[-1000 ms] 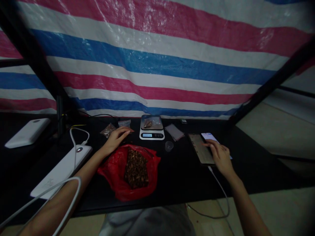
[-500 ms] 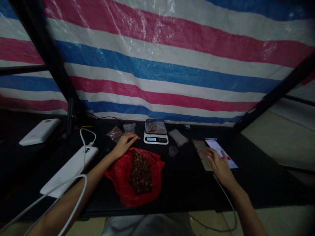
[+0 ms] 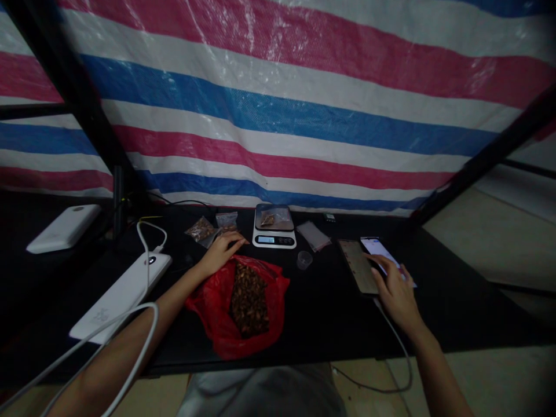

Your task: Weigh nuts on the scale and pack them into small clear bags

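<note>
My left hand [image 3: 222,253] lies with its fingers stretched out at the back left rim of a red plastic bag [image 3: 237,346]. The bag stands open, holding many small brown dried pieces [image 3: 249,301]. My right hand [image 3: 396,289] is over a phone [image 3: 377,247] with a lit screen, fingers bent but apart, partly covering it. Left of the phone, close to my fingertips, lies an open-faced brown case or notebook [image 3: 358,266]. Behind the bag sits a white digital scale [image 3: 274,238], its display lit. A clear bag with brown pieces [image 3: 270,218] rests on its plate.
Small filled bags [image 3: 200,229] lie left of the scale. Flat clear bags [image 3: 313,235] and a clear plastic cup [image 3: 304,260] are to its right. Two white power banks [image 3: 121,295] lie on the left, one with a white cable [image 3: 147,272]. A striped tarp [image 3: 278,139] hangs behind the black table [image 3: 321,324].
My right hand's fingers have drawn in from a wider spread, over the phone. My left hand stays at the bag. The whole view has shifted slightly.
</note>
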The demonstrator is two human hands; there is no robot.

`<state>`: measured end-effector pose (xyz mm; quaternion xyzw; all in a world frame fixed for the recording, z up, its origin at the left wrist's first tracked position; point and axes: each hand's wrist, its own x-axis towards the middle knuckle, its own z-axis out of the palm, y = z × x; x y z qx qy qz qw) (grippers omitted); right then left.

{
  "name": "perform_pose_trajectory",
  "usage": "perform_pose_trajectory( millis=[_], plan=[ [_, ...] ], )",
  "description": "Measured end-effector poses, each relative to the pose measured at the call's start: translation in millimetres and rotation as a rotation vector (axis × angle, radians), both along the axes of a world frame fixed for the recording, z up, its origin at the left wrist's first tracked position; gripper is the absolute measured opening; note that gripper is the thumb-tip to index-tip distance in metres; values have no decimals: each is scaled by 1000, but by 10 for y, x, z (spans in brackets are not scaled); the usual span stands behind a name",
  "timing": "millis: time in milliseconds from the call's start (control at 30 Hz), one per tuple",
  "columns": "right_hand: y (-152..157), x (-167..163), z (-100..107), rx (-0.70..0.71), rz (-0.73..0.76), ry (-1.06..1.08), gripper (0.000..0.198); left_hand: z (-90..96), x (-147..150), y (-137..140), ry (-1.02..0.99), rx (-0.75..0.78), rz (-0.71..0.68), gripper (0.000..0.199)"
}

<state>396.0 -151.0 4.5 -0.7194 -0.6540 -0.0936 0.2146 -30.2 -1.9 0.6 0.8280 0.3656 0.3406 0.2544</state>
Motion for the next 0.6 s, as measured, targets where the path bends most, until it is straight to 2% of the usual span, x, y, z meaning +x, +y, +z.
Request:
perform_pose_trajectory(
  millis=[133, 200, 300, 400, 500, 600],
  plan=[
    [-306, -27, 98, -89, -329, 17, 68, 19, -3, 1, 23, 0, 5, 32],
    [-433, -82, 92, -155, -442, -16, 76, 37, -19, 8, 36, 3, 8, 32],
    [-509, -271, 20, -201, -482, -79, 84, 68, -71, 30, 30, 12, 43, 33],
    [-473, -538, -46, -135, -519, -167, 87, 84, -124, 53, 18, 15, 88, 36],
    [-410, -717, -57, -78, -551, -175, 77, 87, -134, 55, 27, 9, 89, 36],
    [-375, -709, -49, -60, -553, -100, 69, 83, -112, 41, 55, 1, 59, 35]
  ],
)
